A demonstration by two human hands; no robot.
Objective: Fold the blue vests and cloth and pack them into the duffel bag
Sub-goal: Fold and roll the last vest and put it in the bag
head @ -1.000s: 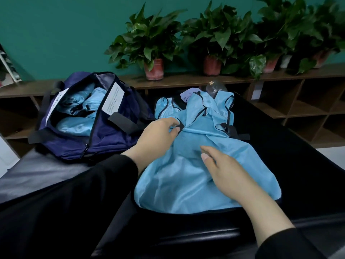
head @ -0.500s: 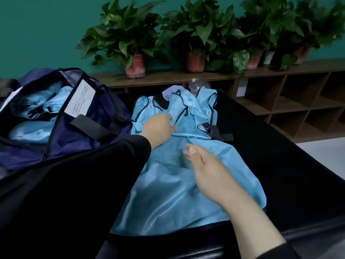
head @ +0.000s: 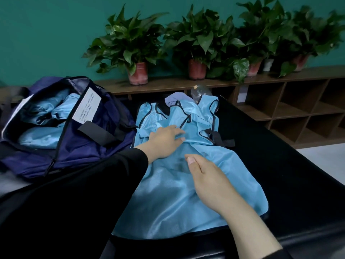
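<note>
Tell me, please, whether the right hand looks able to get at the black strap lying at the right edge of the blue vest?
Probably yes. The right hand hovers open over the blue vest, and the black strap lies uncovered just beyond it. The left hand rests further left, out of that path.

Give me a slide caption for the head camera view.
Left hand presses a blue vest flat beside an open duffel bag; right hand hovers above.

It looks like an office or studio room. A teal wall (head: 46, 34) backs a long wooden cubby shelf (head: 298, 113) lined with potted plants (head: 130, 45), beside a black padded table (head: 289, 174).
</note>
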